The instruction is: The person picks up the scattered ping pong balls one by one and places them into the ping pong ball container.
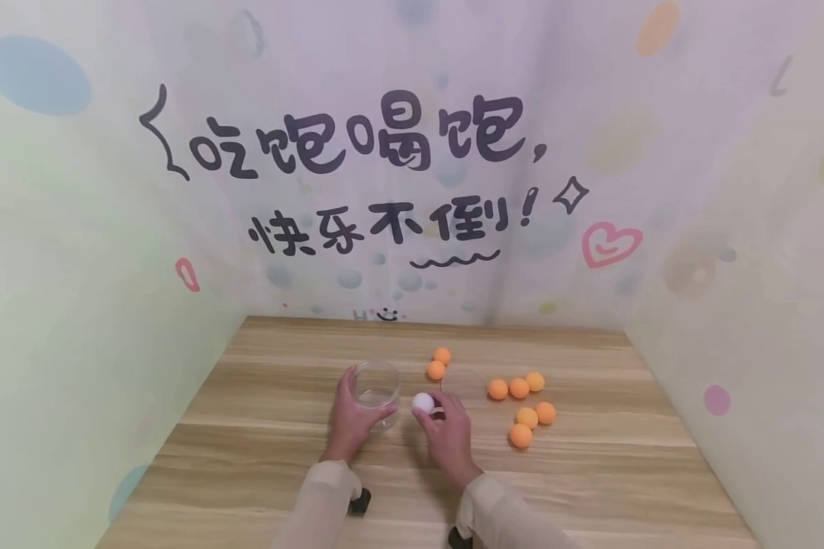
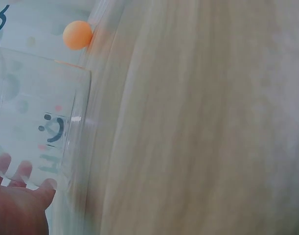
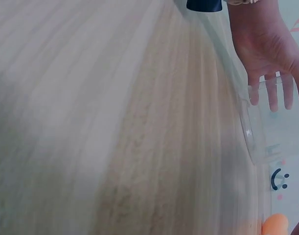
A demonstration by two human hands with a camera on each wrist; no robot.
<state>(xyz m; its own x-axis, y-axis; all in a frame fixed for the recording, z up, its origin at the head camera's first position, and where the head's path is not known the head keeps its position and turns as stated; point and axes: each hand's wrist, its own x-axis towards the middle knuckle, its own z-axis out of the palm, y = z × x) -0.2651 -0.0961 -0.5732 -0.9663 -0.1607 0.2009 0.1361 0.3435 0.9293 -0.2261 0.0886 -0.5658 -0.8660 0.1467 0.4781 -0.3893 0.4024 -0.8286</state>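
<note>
My left hand (image 1: 349, 421) grips a clear jar (image 1: 376, 378) round its side; the jar stands on the wooden table with its mouth up, and no ball shows inside. In the left wrist view several fingertips (image 2: 23, 169) lie against the jar's wall. My right hand (image 1: 451, 436) pinches a white ping-pong ball (image 1: 422, 403) between thumb and fingers, just right of the jar and apart from it. Behind the right hand lies a flat, clear round piece (image 1: 464, 372) that looks like a lid. In the right wrist view the right hand barely shows at the edge.
Two orange ping-pong balls (image 1: 439, 364) lie behind the white ball. Farther right, several more orange balls (image 1: 519, 388) sit in two loose groups on the table (image 1: 261, 427). A printed cloth wall (image 1: 384, 282) rises along the table's back edge, with side walls left and right.
</note>
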